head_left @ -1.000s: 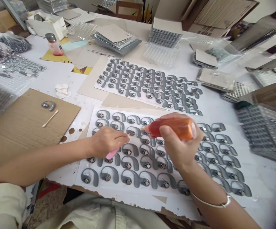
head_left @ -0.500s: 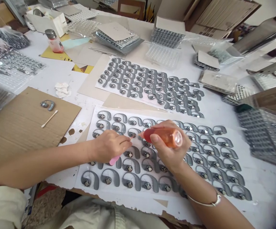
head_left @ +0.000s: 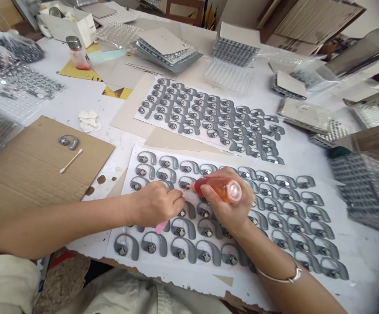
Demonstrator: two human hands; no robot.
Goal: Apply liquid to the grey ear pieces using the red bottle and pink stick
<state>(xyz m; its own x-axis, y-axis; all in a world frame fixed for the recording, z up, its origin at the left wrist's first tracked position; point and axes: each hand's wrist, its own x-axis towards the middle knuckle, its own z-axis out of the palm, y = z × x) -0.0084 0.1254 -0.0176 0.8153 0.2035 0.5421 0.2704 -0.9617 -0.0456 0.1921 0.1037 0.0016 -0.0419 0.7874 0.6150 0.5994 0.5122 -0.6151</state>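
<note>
My right hand [head_left: 228, 205] grips a small orange squeeze bottle [head_left: 218, 189], lying sideways with its nozzle pointing left. My left hand [head_left: 156, 204] pinches a thin pink-handled stick [head_left: 162, 225] whose tip meets the bottle's nozzle. Both hands hover over a white sheet [head_left: 356, 244] covered with rows of several grey hook-shaped parts [head_left: 182, 226], each with a small metal round piece. A second sheet of the same grey parts [head_left: 209, 115] lies behind it.
A brown cardboard sheet [head_left: 29, 170] at left bears one grey part [head_left: 68, 140] and a cotton swab [head_left: 70, 161]. A pink bottle with a metal cap [head_left: 78, 53], clear blister trays [head_left: 19, 87], stacked trays [head_left: 168, 50] and boxes crowd the back. Trays [head_left: 366, 187] stand at right.
My right hand has drawn the orange bottle left and slightly lower, tilting its base toward me. The left hand's stick tip now sits at the nozzle. The view shifted a little.
</note>
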